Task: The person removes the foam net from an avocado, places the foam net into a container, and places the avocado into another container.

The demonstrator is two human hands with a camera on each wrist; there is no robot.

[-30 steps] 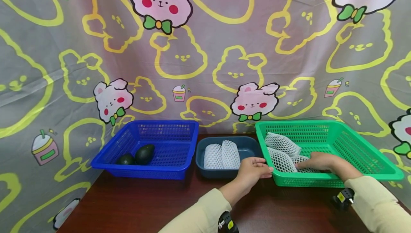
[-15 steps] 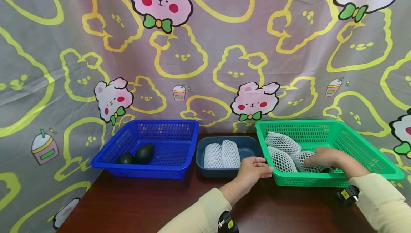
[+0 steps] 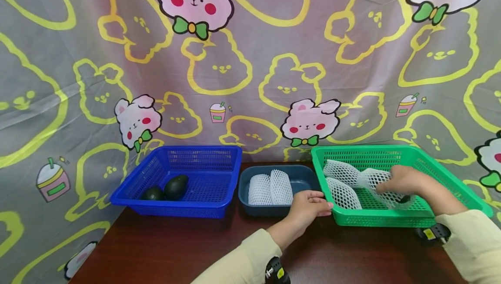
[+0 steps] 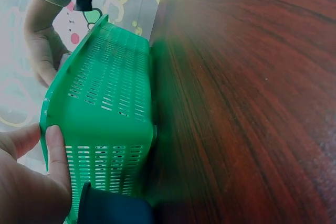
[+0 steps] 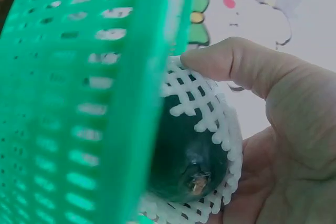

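Note:
In the head view, my right hand (image 3: 411, 184) grips an avocado in a white foam net (image 3: 383, 188) inside the green basket (image 3: 375, 222). The right wrist view shows the dark avocado (image 5: 191, 150) with its stem end bare at the net's opening, thumb on the mesh above and fingers behind. My left hand (image 3: 307, 210) pinches the basket's left rim between thumb and finger, seen closely in the left wrist view. Two more white foam nets, one at the back (image 3: 340, 173) and one in front (image 3: 343, 195), lie along the basket's left side.
A dark blue-grey tray (image 3: 250, 211) beside the green basket holds two white foam nets (image 3: 270, 188). Farther left, a blue basket (image 3: 176, 210) contains two bare avocados (image 3: 176, 187). All stand on a brown wooden table (image 3: 176, 245) before a patterned cloth (image 3: 250, 79).
My right hand has lifted and moved right, bringing the netted avocado up and away from the other nets. The left hand stays on the basket rim.

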